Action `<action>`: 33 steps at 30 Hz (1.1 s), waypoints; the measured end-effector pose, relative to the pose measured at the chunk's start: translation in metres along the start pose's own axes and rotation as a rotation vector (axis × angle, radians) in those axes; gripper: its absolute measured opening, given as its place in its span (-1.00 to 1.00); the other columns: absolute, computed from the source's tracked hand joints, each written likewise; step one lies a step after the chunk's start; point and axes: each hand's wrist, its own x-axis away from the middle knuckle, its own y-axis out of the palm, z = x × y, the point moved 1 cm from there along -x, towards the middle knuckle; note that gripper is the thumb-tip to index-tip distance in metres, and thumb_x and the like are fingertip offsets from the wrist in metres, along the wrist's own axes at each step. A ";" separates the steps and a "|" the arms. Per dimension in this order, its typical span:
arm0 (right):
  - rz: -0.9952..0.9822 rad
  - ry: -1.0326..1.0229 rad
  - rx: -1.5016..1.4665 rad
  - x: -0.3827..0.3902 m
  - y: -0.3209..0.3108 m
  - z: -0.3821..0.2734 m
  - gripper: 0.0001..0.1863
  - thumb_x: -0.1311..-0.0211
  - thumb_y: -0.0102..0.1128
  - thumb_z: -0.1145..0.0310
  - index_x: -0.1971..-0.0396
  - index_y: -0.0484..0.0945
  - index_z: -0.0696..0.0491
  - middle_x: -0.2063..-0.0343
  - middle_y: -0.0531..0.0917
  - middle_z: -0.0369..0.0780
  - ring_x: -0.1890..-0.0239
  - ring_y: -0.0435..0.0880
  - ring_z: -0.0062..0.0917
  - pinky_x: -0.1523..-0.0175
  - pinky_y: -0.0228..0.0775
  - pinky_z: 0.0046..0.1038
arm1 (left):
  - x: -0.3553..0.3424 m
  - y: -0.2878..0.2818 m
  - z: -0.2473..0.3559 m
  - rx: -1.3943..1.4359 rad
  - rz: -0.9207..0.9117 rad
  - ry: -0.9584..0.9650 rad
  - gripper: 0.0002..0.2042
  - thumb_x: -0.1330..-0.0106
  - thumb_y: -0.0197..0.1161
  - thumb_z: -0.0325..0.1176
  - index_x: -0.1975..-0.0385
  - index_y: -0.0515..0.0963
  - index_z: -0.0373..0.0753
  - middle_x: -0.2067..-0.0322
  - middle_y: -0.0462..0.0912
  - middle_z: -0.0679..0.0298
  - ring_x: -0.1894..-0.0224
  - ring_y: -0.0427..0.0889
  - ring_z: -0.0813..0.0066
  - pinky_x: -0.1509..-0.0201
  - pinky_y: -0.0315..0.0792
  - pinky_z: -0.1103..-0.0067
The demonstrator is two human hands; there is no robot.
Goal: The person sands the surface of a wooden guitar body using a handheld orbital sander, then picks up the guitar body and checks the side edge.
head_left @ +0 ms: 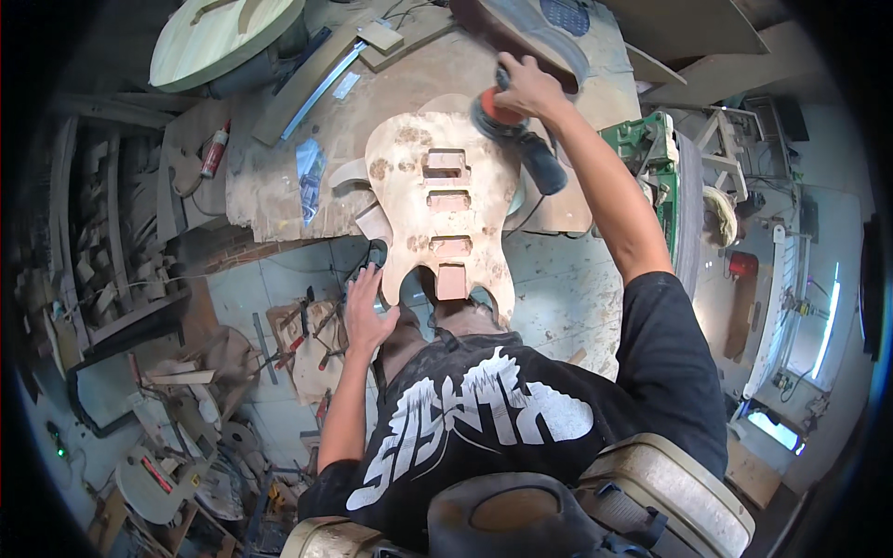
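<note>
A pale wooden electric guitar body (402,200) lies at the near edge of the workbench, its two horns toward me and jutting past the edge. Several rectangular cavities run down its middle, and brown blotches mark its face. My right hand (534,88) is closed on a power sander (541,166) with an orange-red and black housing. The sander is at the body's far right edge; whether its pad touches the wood is hard to tell. My left hand (370,314) has its fingers stretched out beside the left horn, with nothing in it.
The wooden workbench (270,200) carries wood strips (321,88), a crumpled plastic bag (310,172) and a large dark curved object (521,37). Another guitar body (200,56) sits far left. A red tube (216,151) lies left; a green machine (646,149) stands right.
</note>
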 end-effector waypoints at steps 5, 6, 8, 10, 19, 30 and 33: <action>0.080 0.244 -0.068 0.075 -0.012 0.057 -0.23 -0.06 0.34 0.10 -0.36 0.39 -0.19 -0.18 0.51 0.14 -0.08 0.68 0.18 -0.15 0.59 0.01 | -0.039 0.013 0.022 0.229 0.164 -0.116 -0.26 -0.12 0.37 -0.33 -0.38 0.43 -0.38 -0.36 0.50 -0.08 -0.42 0.41 -0.11 -0.58 0.19 0.17; 0.073 0.314 -0.093 0.098 -0.020 0.054 -0.22 -0.05 0.35 0.10 -0.36 0.38 -0.17 -0.17 0.51 0.13 -0.07 0.68 0.17 -0.14 0.58 0.01 | -0.051 0.012 0.029 0.198 0.221 -0.163 -0.25 -0.16 0.40 -0.27 -0.39 0.41 -0.41 -0.32 0.52 -0.09 -0.38 0.43 -0.13 -0.55 0.22 0.18; 0.144 0.363 -0.135 0.144 -0.027 0.053 -0.20 -0.04 0.37 0.11 -0.36 0.38 -0.16 -0.15 0.51 0.10 -0.06 0.68 0.17 -0.14 0.57 0.01 | -0.085 0.011 0.060 0.178 0.223 -0.259 -0.16 -0.17 0.44 -0.16 -0.43 0.32 -0.46 -0.30 0.49 -0.16 -0.35 0.41 -0.17 -0.51 0.25 0.16; 0.213 0.409 -0.177 0.187 -0.027 0.052 -0.19 -0.02 0.39 0.11 -0.36 0.37 -0.15 -0.13 0.51 0.08 -0.05 0.68 0.16 -0.14 0.56 0.01 | -0.114 0.013 0.085 0.154 0.227 -0.357 -0.06 -0.18 0.48 -0.06 -0.47 0.24 -0.51 -0.28 0.47 -0.23 -0.33 0.39 -0.21 -0.47 0.27 0.14; 0.396 0.509 -0.389 0.314 -0.008 0.038 -0.15 0.04 0.54 0.23 -0.34 0.41 -0.08 -0.10 0.53 -0.05 -0.16 0.62 -0.02 -0.24 0.50 -0.07 | -0.168 0.031 0.087 -0.127 0.218 -0.470 0.27 -0.09 0.54 0.14 -0.54 -0.08 -0.64 -0.29 0.27 -0.48 -0.35 0.30 -0.38 -0.49 0.21 0.08; 0.372 0.651 -0.477 0.379 0.006 0.027 -0.15 0.04 0.56 0.28 -0.34 0.41 -0.08 -0.09 0.53 -0.09 -0.15 0.64 -0.07 -0.21 0.54 -0.10 | -0.219 -0.006 0.068 -0.292 0.044 -0.187 0.25 0.18 0.65 -0.10 -0.61 0.08 -0.25 -0.23 0.45 -0.28 -0.26 0.45 -0.32 -0.40 0.37 0.09; 0.349 0.654 -0.454 0.387 0.009 0.026 -0.17 0.04 0.55 0.29 -0.33 0.42 -0.08 -0.09 0.53 -0.09 -0.13 0.65 -0.05 -0.20 0.54 -0.10 | -0.245 -0.017 0.062 -0.322 -0.086 -0.006 0.24 0.25 0.65 -0.12 -0.60 0.15 -0.20 -0.28 0.47 -0.24 -0.30 0.48 -0.26 -0.42 0.41 0.16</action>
